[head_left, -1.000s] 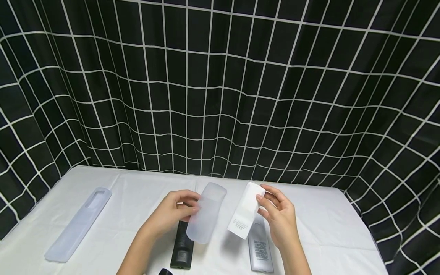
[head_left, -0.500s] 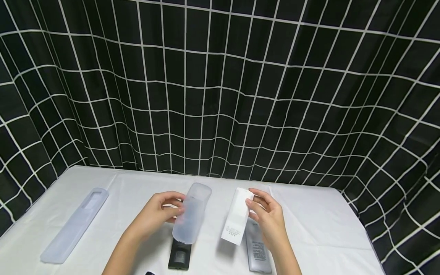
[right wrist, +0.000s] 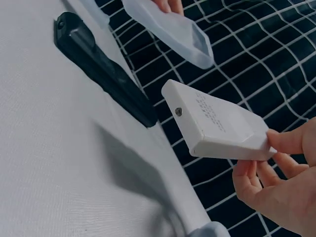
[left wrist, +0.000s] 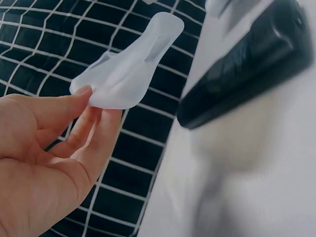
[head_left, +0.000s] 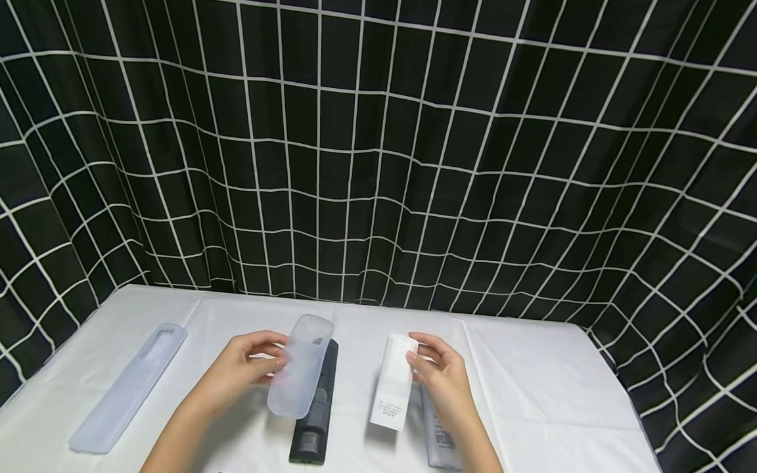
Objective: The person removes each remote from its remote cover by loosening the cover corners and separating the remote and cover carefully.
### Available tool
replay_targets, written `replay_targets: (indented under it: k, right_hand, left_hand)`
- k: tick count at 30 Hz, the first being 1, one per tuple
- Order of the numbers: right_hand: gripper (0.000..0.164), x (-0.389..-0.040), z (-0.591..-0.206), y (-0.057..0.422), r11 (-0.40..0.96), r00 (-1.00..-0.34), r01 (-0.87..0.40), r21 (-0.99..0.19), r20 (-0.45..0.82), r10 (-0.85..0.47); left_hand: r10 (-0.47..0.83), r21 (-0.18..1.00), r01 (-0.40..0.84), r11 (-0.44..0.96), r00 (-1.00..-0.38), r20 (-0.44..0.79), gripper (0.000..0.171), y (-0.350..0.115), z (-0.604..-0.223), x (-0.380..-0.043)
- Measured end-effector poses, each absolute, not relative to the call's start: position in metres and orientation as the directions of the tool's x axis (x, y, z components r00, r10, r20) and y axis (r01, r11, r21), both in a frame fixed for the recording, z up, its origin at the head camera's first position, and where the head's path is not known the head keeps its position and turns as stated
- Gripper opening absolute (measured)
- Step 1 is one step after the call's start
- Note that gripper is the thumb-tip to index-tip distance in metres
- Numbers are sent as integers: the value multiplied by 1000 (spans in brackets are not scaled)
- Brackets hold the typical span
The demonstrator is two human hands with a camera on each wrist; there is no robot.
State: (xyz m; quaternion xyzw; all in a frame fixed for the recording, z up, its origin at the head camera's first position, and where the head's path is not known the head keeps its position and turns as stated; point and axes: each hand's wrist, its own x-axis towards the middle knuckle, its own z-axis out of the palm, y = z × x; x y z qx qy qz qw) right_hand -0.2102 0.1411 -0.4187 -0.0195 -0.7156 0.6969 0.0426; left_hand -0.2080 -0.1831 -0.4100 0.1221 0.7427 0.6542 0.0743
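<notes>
My left hand pinches the edge of a translucent silicone remote cover, held above the table. In the left wrist view the thumb presses on the cover's near end. My right hand holds a white remote control by its upper end, also off the table. Its printed back shows in the right wrist view, with a small dark emitter on its end face. A black remote control lies on the table, partly behind the cover. Under my right hand lies a greyish remote, partly hidden.
A longer translucent remote cover with a cut-out near its top lies at the left on the white tablecloth. Behind the table hangs a black curtain with white grid lines. At the bottom edge only a sliver of a dark thing shows.
Both hands have moved left, carrying the cover and the white remote. More of the black remote shows now. The view shifted slightly between the first two frames.
</notes>
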Motion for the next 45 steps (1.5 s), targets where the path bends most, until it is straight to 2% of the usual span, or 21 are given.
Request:
replay_targets:
  k: [20,29,38,45]
  right_hand:
    - [40,-216,-433,135,157,-999,31,-987,-27,31]
    - [40,-221,-437,130,208,-999,41,-977,-39,15]
    - [39,-229,-442,125,265,-998,56,-963,-57,4]
    - [39,-233,-446,126,267,-997,79,-960,-82,0]
  left_hand:
    - [208,978,34,207,-978,-10,46,-236,-440,-203]
    - [155,966,-23,256,-986,-64,46,-256,-443,-204]
    - [215,975,-112,193,-964,-154,51,-282,-450,-204]
    - [158,952,-152,264,-967,-199,50,-295,-451,-204]
